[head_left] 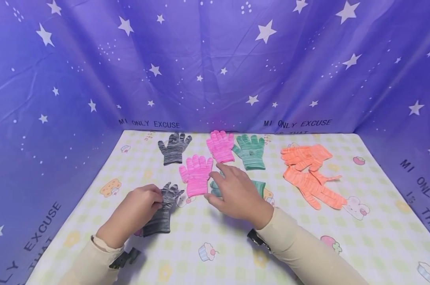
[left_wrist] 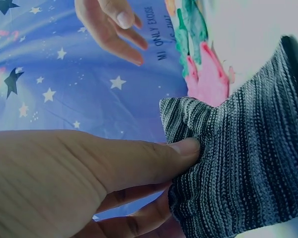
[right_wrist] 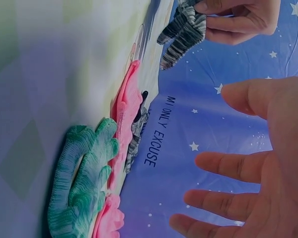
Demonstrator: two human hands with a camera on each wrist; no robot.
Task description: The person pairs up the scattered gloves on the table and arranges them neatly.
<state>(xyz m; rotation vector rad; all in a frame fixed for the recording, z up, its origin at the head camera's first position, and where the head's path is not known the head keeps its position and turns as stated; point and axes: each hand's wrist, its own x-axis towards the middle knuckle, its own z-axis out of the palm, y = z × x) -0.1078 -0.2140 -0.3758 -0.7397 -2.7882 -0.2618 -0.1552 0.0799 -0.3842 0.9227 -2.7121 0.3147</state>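
My left hand (head_left: 138, 206) pinches a black-and-grey knit glove (head_left: 161, 217) between thumb and fingers, lifted off the table, as the left wrist view shows up close. My right hand (head_left: 237, 192) hovers with spread fingers and holds nothing; in the head view it partly covers a green glove (head_left: 259, 187) lying beneath it. Just left of that hand lies a pink glove (head_left: 197, 176). A second black-and-grey glove (head_left: 175, 149), another pink glove (head_left: 220, 145) and another green glove (head_left: 252, 152) lie flat along the back.
Two orange gloves (head_left: 307, 156) lie crumpled together at the right. The table has a checked cloth (head_left: 122, 229) with printed cupcakes and fruit. A purple star-patterned curtain (head_left: 207, 71) closes off the back and both sides.
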